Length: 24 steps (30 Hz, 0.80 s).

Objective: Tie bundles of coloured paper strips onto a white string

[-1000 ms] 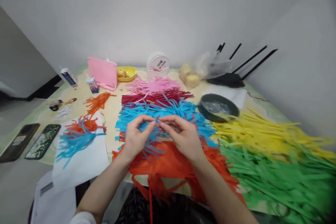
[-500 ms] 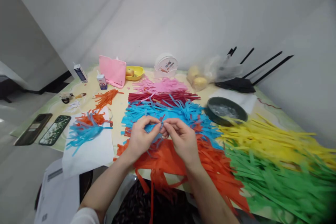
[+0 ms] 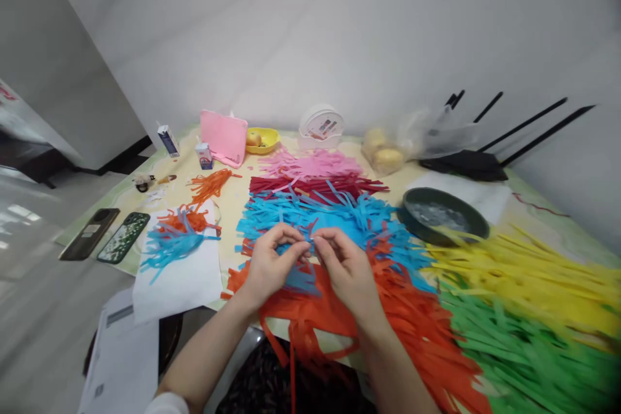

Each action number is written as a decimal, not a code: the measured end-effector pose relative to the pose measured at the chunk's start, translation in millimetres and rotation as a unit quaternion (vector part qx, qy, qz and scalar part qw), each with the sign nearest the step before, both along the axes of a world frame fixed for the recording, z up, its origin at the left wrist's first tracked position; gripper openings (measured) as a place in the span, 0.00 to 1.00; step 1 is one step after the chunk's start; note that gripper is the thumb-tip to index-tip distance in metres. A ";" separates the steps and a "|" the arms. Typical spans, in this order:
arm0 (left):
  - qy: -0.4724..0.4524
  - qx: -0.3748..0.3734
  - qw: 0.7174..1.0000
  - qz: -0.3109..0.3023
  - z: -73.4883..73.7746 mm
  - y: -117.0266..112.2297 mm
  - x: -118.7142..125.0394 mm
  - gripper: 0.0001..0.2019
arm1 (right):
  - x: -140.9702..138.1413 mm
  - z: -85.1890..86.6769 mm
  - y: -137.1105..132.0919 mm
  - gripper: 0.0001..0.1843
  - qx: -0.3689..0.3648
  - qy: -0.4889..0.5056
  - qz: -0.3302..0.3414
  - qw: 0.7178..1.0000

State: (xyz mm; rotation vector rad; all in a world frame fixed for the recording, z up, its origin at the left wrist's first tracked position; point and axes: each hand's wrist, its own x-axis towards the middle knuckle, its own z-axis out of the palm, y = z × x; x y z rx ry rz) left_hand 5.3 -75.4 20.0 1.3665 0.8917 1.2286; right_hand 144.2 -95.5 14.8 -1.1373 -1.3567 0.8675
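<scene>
Home craft corner, worktop (image 3: 228, 197) against a plain white wall, fruit bowl (image 3: 262, 139) at 11 o'clock, phones (image 3: 107, 236) at 9 o'clock, piled paper strips (image 3: 509, 272)

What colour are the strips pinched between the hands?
Blue: the strip bundle held by left hand and right hand, seen in the head view.

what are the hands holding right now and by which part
The left hand and right hand both pinch a bundle of blue paper strips at its upper end; the loose ends fan out over the orange strips.
</scene>
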 end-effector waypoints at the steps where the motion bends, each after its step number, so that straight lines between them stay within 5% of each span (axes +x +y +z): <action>1: -0.011 -0.006 1.000 -0.003 0.1 -0.6 0.7 0.08 | -1.3 0.2 -0.9 0.13 0.008 -0.013 -0.009 1.000; 7: -0.013 -0.026 0.999 -0.033 2.2 -4.1 -0.4 0.09 | -2.1 0.3 -5.3 0.12 0.036 -0.059 -0.069 0.995; 14: 0.041 -0.014 0.999 -0.018 2.9 -8.2 0.3 0.09 | 0.2 -0.8 -8.8 0.12 0.011 -0.047 -0.026 0.998; 24: -0.014 -0.051 0.997 -0.046 -0.4 -8.7 0.8 0.09 | 23.9 8.0 -2.5 0.13 -0.033 -0.030 0.032 0.999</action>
